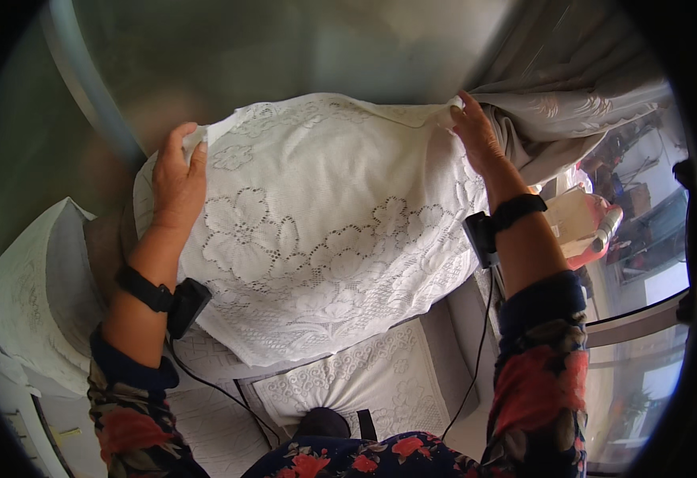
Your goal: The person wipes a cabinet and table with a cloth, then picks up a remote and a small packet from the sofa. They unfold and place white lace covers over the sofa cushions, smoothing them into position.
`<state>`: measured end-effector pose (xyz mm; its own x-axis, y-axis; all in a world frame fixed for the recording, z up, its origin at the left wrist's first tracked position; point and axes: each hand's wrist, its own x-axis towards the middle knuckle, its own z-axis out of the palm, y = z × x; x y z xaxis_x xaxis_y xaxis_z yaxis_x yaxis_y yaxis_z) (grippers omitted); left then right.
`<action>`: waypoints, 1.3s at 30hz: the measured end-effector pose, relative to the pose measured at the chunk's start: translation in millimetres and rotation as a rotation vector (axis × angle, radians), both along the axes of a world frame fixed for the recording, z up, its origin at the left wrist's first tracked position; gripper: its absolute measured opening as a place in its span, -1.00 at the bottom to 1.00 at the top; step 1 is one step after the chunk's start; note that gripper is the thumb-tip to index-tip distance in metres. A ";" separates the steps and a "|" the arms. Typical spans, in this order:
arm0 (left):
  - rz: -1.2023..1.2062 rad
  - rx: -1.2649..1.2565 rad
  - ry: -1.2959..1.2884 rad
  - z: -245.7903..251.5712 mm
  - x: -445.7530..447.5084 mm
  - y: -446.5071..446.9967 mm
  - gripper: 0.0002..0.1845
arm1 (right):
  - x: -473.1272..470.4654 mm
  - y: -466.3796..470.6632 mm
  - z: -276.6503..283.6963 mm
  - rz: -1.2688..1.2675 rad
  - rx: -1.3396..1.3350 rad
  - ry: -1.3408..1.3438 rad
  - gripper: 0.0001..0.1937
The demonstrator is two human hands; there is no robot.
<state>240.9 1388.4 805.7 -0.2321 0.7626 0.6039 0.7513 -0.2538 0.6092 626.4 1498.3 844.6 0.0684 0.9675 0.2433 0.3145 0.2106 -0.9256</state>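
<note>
A white lace cover (pixel 324 221) with flower patterns is draped over the back of a sofa (pixel 143 194). My left hand (pixel 178 176) pinches its upper left corner between thumb and fingers. At the upper right, my right hand (pixel 476 131) grips the other corner along the top edge. Below hangs the cover's scalloped lower edge, loose and slanting. A second lace cloth (pixel 378 376) lies on the seat beneath, gathered into creases beside a dark-clad knee or foot (pixel 323 423).
Another white cover (pixel 32 299) drapes a neighbouring piece at left. Grey curtains (pixel 563 101) hang at right beside a window (pixel 641 233), with a red and cream object (pixel 587 224) there. Black cables (pixel 481 352) run from devices strapped to both forearms.
</note>
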 end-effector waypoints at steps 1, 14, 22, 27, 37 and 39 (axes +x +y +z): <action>-0.020 0.001 -0.017 -0.3 -2.3 2.2 -0.61 | -1.8 0.9 -11.4 -0.015 -0.034 0.014 -0.45; -0.088 -0.075 -0.099 -3.6 2.3 -1.9 -0.46 | 47.4 -74.2 22.8 -0.281 0.126 0.299 -0.79; -0.072 -0.204 -0.011 23.5 45.7 -50.6 -0.70 | 95.6 -227.2 104.1 0.304 0.181 0.522 -0.69; -0.625 -0.194 -0.665 64.5 160.9 -145.8 -0.90 | 103.3 -351.4 137.3 0.437 0.070 0.189 -0.69; -1.680 -0.747 -1.227 137.4 329.0 -326.0 -0.89 | 98.6 -478.8 118.8 0.361 0.064 -0.196 -0.75; -1.565 -0.583 -0.967 142.8 332.2 -340.2 -0.80 | 113.7 -495.5 114.1 0.196 0.164 -0.455 -0.74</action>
<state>573.2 1048.2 948.5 0.7047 0.6216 0.3419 -0.4999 0.0930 0.8611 740.2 1002.8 958.6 -0.2579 0.8981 0.3562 0.6175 0.4368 -0.6542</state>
